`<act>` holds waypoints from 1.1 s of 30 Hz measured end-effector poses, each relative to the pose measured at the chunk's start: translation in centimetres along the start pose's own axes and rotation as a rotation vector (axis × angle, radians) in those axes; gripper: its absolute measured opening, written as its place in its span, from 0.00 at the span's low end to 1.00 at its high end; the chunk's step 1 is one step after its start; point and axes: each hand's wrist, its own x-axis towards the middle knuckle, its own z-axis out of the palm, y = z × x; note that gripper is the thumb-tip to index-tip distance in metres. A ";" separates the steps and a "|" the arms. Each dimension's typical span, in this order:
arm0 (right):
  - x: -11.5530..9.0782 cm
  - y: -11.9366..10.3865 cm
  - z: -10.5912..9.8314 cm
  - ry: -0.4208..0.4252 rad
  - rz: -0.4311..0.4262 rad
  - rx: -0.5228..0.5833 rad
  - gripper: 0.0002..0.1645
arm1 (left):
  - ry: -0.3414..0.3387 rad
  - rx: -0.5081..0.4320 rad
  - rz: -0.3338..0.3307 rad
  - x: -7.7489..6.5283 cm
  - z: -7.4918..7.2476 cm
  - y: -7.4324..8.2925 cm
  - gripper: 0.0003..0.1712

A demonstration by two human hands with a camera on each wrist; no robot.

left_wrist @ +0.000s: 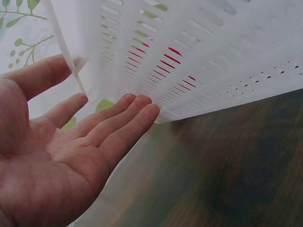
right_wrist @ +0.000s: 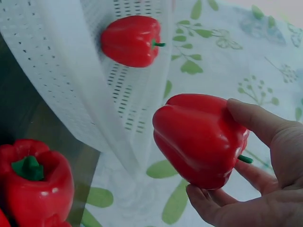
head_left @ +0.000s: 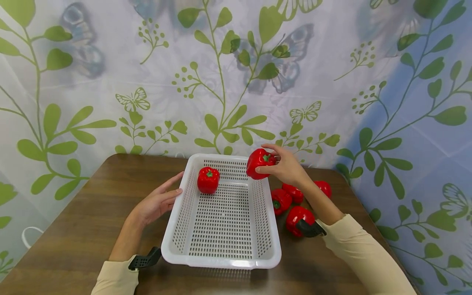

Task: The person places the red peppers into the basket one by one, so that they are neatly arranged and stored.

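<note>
My right hand point(head_left: 289, 166) holds a red bell pepper point(head_left: 259, 164) with a green stem over the right rim of a white plastic basket point(head_left: 221, 263). In the right wrist view, thumb and fingertips grip this bell pepper point(right_wrist: 199, 137) around its sides. Another red bell pepper point(head_left: 208, 180) sits inside the basket, near its back left. My left hand point(head_left: 156, 205) is at the basket's left side. Its fingers point(left_wrist: 125, 125) are extended with the tips against the slotted wall, as the left wrist view shows; red shows through the slots.
Several red bell peppers point(head_left: 299, 220) lie on the brown wooden table point(head_left: 92, 213) to the right of the basket, partly hidden by my right forearm. A curtain point(head_left: 155, 73) with leaves and butterflies hangs behind the table. A white loop point(head_left: 27, 237) is at the left edge.
</note>
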 end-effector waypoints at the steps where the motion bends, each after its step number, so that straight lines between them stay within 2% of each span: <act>1: 0.1 0.0 0.3 0.006 0.000 -0.009 0.47 | 0.001 0.002 0.002 0.0 0.0 0.0 0.38; 7: 0.5 0.7 1.8 0.041 -0.018 -0.056 0.44 | 0.004 0.008 0.003 -0.2 0.3 0.0 0.38; 16: 0.6 1.0 4.0 0.019 -0.080 -0.162 0.44 | 0.015 -0.001 -0.001 -0.3 0.6 -0.1 0.38; 27: 1.0 2.4 6.3 0.047 -0.105 -0.172 0.42 | 0.027 -0.014 -0.006 -0.4 1.0 -0.4 0.38; 33: 1.1 3.1 7.3 0.066 -0.152 -0.180 0.40 | 0.028 -0.018 0.000 -0.5 1.2 -0.5 0.38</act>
